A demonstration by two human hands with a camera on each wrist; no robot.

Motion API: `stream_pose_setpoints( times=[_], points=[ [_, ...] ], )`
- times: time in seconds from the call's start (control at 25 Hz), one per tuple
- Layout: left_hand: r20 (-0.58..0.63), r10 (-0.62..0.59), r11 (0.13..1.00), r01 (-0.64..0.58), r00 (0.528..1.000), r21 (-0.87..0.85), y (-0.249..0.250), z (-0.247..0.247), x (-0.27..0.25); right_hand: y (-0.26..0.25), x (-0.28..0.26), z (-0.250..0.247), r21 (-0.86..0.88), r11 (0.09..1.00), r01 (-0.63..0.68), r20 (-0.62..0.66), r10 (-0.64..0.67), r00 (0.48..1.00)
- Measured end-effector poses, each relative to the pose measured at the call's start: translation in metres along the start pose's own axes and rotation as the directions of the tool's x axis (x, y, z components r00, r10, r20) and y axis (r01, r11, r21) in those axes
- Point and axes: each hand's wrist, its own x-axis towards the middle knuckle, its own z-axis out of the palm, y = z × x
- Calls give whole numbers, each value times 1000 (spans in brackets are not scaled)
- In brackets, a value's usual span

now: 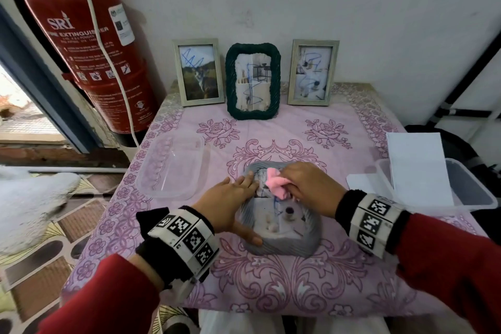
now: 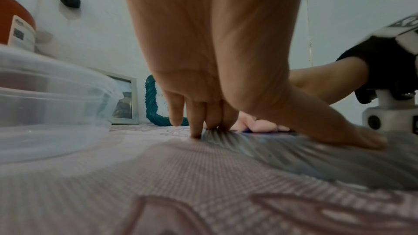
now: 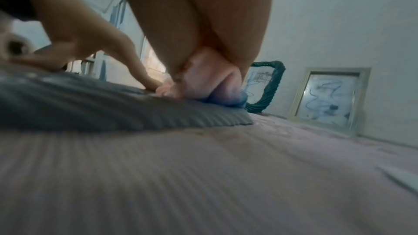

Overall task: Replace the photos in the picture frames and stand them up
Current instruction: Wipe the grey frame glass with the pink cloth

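Floral-clothed tabletop (image 1: pixel 339 266): grey frame (image 1: pixel 306 241) lies flat, wiped clean.
Left hand (image 1: pixel 230 203) flat, steadying; right hand (image 1: pixel 306 184) pinches pink cloth (image 1: pixel 276 184); standing it up looks next.

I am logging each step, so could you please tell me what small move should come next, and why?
Probably draw the pink cloth, gripped in the right hand, down the glass of the flat-lying grey ribbed picture frame, since blue scribble shows below it; the left hand presses the frame's left edge.

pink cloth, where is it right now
In the head view the pink cloth is bunched in the right hand, on the glass of the grey frame lying flat at table centre.
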Motion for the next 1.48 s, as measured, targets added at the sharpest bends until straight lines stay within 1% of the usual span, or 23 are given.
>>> stream_pose_setpoints(
  times=[0.04, 0.12, 0.24, 0.28, 0.32, 0.4, 0.44, 0.52, 0.6, 0.68, 0.76, 0.84, 0.92, 0.96, 1.04, 1.08, 1.12, 1.16, 1.24, 1.32, 1.36, 1.4, 1.48],
  points=[
    [-10, 9, 1000, -9, 1000, -2, 0, 0, 0, -3, 4, 0, 50, 999, 2, -4, -2, 1000],
    [-31, 23, 1000, -23, 999, -4, 1, 1, 1, -12, 0, 5, 124, 992, 3, 62, -11, 998],
    [-22, 1, 999, 0, 1000, 43, 0, 2, 1, -27, -31, 16, 163, 980, 117, 102, -134, 986],
    [-15, -5, 997, 6, 1000, 71, 0, 2, 2, -29, -43, 16, 137, 981, 136, 108, -151, 983],
    [-12, -7, 996, 8, 1000, 88, 0, 2, 3, -28, -53, 15, 65, 986, 156, 94, -162, 982],
    [-11, 3, 996, -2, 1000, 94, 0, 1, 3, -19, -60, 8, -127, 975, 182, 51, -177, 983],
    [-8, 8, 996, -7, 1000, 88, 0, 1, 2, -14, -58, 4, -194, 966, 171, 71, -160, 985],
    [-6, 8, 998, -7, 1000, 67, 0, 2, 2, -5, -44, 0, -299, 943, 147, 154, -104, 983],
    [-11, 4, 999, -4, 1000, 49, -1, 2, 2, 3, -24, 1, -323, 941, 104, 190, -43, 981],
    [-17, 1, 999, -1, 1000, 51, 0, 1, 3, 7, -8, 0, -238, 971, 15, 157, 23, 987],
    [-19, 0, 998, 1, 1000, 58, 1, 0, 3, 0, -6, 1, -146, 989, -5, 134, 25, 991],
    [-21, -1, 998, 2, 1000, 61, 1, 0, 3, -11, -21, 5, -113, 993, 36, 166, -16, 986],
    [-15, -8, 997, 9, 1000, 73, 1, 0, 2, -22, -43, 6, -132, 987, 87, 169, -64, 984],
    [-6, -13, 997, 13, 1000, 76, 1, -1, 2, -26, -53, 6, -163, 980, 115, 153, -90, 984],
    [10, -19, 997, 19, 1000, 72, 1, -2, 2, -26, -62, 2, -296, 938, 180, 117, -152, 981],
    [12, -20, 997, 19, 1000, 68, 1, -2, 2, -22, -62, -1, -359, 914, 191, 100, -166, 981],
    [12, -20, 998, 19, 1000, 65, 1, -1, 2, -17, -58, -4, -410, 893, 188, 96, -163, 982],
    [12, -21, 998, 20, 1000, 62, 1, -1, 1, -11, -52, -8, -444, 880, 171, 117, -132, 984],
    [10, -25, 998, 25, 1000, 51, 2, 0, 1, 0, -35, -12, -460, 880, 114, 183, -31, 983],
    [2, -30, 998, 30, 1000, 51, 3, -1, 2, 11, -15, -10, -477, 876, 75, 211, 32, 977],
    [-4, -29, 998, 29, 1000, 59, 4, -2, 3, 15, -7, -9, -462, 885, 55, 202, 45, 978],
    [-8, -28, 997, 29, 1000, 65, 5, -2, 3, 15, -2, -7, -401, 916, 24, 192, 59, 980],
    [-9, -29, 998, 30, 1000, 56, 6, -2, 2, 8, -4, -2, -192, 981, -15, 192, 53, 980]
  ],
)
